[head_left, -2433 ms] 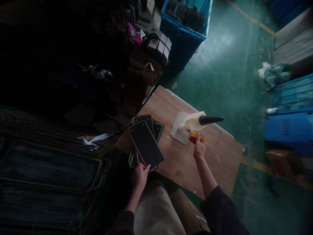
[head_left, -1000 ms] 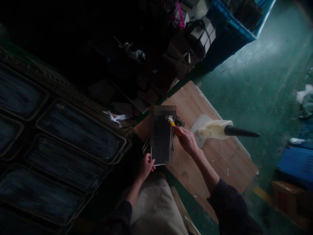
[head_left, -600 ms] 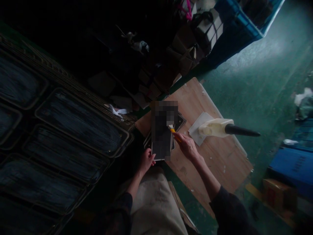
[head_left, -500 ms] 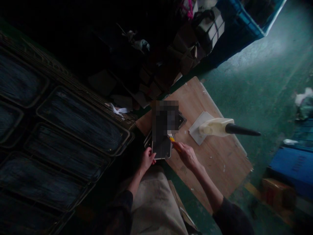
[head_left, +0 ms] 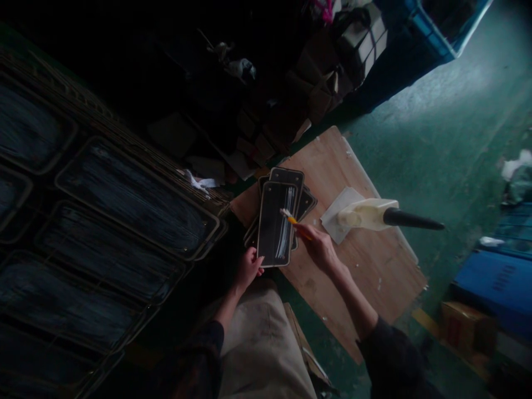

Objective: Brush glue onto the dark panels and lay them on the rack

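My left hand grips the lower left corner of a dark rectangular plate with a light rim. White streaks run down the plate's right side. My right hand is closed round a yellow-handled brush, its whitish bristles over the middle of the plate. More dark plates lie fanned out beneath it on a wooden board. To the right, a cream bottle with a long black nozzle lies across a pale square piece on the board.
Large dark panels with pale rims fill the left. Cardboard pieces lie beyond the board. A blue crate stands at the upper right. Blue boxes and a brown carton are on the green floor at the right.
The brush in my right hand has moved slightly up and left over the plate. White streaks now show on the plate, where the earlier picture was partly pixelated. My left hand keeps its hold.
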`<state>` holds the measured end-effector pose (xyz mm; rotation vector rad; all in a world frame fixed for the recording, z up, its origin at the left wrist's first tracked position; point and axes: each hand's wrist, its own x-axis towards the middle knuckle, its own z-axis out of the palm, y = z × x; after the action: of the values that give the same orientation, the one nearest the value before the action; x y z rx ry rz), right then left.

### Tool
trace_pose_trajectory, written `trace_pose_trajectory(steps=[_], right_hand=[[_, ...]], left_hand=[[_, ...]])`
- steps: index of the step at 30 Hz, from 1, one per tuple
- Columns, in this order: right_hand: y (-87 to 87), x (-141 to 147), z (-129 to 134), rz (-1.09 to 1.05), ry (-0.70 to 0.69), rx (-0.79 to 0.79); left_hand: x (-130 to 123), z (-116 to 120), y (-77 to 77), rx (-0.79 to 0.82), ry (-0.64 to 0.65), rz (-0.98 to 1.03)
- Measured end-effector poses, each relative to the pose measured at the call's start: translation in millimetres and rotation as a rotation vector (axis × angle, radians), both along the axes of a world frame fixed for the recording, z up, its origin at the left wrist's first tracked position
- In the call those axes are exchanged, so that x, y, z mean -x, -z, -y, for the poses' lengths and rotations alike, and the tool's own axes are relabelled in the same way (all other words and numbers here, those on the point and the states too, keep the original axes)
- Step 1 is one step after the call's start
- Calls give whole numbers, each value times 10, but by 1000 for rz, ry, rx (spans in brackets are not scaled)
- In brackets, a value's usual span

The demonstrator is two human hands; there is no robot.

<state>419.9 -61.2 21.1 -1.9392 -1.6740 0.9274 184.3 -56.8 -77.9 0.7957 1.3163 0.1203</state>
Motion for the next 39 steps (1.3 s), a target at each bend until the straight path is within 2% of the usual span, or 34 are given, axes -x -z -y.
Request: trace_pose_trajectory(steps=[3, 6, 8, 10, 15, 18, 21, 24, 27, 31, 35, 39], right_hand=[[140, -137, -417, 111, -35, -55], [238, -127, -532, 162, -53, -44], [257, -43, -403, 146, -71, -12], [226, 90, -148, 98, -96, 41], [-28, 443, 523, -102, -143, 223], [-133, 491, 601, -228, -134, 305], [-73, 362, 384, -308, -117, 344], [99, 148, 2, -324, -93, 321], [233, -30, -386, -204, -5, 177], [265, -105, -753, -36, 59, -35], [287, -21, -917, 72, -22, -102], [330, 109, -816, 117, -155, -30]], left_hand=[[1, -14, -40, 6, -5, -2], [9, -14, -45, 27, -11, -6], [18, -4, -29, 37, -20, -2], [30, 8, -11, 40, -37, 22], [66, 20, 6, 60, -78, 67], [83, 17, 7, 73, -80, 79], [90, 11, 12, 71, -74, 88], [87, 5, 20, 62, -47, 68], [79, 4, 30, 53, -24, 41], [75, 8, 27, 42, -40, 38], [78, 6, 25, 48, -52, 38], [77, 7, 49, 67, -49, 18]])
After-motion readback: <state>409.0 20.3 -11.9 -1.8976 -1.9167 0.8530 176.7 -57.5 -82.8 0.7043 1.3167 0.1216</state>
